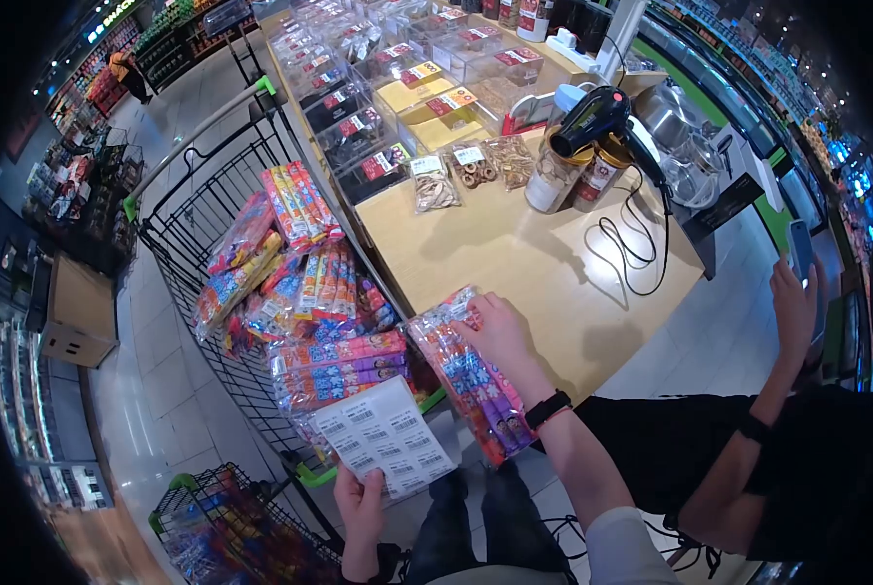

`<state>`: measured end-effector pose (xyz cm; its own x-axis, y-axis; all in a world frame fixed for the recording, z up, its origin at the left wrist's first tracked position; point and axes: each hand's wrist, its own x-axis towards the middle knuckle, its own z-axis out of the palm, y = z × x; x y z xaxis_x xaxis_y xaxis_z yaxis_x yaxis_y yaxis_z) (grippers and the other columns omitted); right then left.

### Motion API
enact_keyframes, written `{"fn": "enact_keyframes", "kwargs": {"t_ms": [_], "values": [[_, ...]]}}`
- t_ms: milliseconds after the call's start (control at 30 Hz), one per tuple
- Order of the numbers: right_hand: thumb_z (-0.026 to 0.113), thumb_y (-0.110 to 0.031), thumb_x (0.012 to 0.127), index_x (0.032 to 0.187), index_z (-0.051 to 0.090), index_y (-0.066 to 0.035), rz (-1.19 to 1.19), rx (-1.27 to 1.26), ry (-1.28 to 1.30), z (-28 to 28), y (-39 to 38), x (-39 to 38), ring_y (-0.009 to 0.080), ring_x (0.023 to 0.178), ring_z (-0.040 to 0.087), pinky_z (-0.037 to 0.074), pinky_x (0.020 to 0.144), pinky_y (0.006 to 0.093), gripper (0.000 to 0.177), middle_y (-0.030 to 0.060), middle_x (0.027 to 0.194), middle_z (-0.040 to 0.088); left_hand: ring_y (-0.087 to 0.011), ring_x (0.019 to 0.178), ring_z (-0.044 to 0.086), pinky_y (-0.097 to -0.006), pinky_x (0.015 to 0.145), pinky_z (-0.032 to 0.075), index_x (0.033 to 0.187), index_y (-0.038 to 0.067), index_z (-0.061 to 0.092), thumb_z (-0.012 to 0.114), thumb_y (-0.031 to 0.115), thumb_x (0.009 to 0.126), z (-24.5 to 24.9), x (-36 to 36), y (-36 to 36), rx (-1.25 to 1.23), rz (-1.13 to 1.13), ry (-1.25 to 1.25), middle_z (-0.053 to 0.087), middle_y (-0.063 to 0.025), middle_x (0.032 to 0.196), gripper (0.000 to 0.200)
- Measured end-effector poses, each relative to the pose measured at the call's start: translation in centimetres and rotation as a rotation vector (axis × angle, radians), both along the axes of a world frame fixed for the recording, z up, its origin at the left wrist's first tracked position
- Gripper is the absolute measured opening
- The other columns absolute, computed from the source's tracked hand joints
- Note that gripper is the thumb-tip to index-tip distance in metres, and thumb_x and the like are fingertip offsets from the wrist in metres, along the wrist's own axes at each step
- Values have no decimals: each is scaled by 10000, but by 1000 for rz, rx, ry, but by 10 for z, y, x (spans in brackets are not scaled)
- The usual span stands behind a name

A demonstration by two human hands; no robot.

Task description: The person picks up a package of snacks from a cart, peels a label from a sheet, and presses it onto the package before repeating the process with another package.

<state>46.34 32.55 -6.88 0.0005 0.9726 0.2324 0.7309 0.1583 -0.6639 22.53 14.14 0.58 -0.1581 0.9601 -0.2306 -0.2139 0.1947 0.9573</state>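
My left hand (360, 502) pinches the lower left edge of a white sheet of barcode labels (383, 437), which is held over the cart's near edge. My right hand (495, 331) is closed on the upper part of a clear pack of colourful tubes (471, 380), orange, blue and purple, at the table's left edge. Many similar packs (305, 292) lie piled in the wire shopping cart (188, 244) to the left.
On the wooden table (427, 244) are bags of dried goods (436, 183), jars (551, 175), a black hair dryer (593, 122) and its cord. Another person's hand (795, 302) holds a phone at right. A second basket (178, 492) stands lower left.
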Motion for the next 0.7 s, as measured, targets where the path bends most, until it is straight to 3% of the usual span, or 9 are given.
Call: {"fn": "enact_keyframes", "kwargs": {"t_ms": [267,367,433,700], "values": [[683,-250,713,843,539,-40,67,22,-63,-10,5,6,301,728,571,488,616,387,286,110,863,535,-124,958,549,-263,839,424,1180,-55,437,515,71,878,4,32,15,-34,79,-26,574,-99,1083,337],[691,-213,713,874,560,-37,87,54,-75,-5,12,13,259,689,573,486,592,351,272,95,816,535,-127,969,545,-266,843,423,1191,-58,427,516,71,877,4,46,24,-14,74,-51,568,-105,1098,351],[688,-148,721,935,597,-33,63,-111,269,-9,18,16,201,641,554,469,577,310,260,83,762,526,-127,972,543,-267,846,422,1191,-56,426,517,72,876,6,53,30,-10,94,-51,567,-105,1098,352],[681,-75,719,969,629,-33,84,-179,306,-27,26,25,167,578,496,435,548,288,260,72,699,495,-129,976,541,-269,853,420,1184,-49,426,521,73,872,-5,52,23,-15,140,-16,565,-101,1095,348]]}}
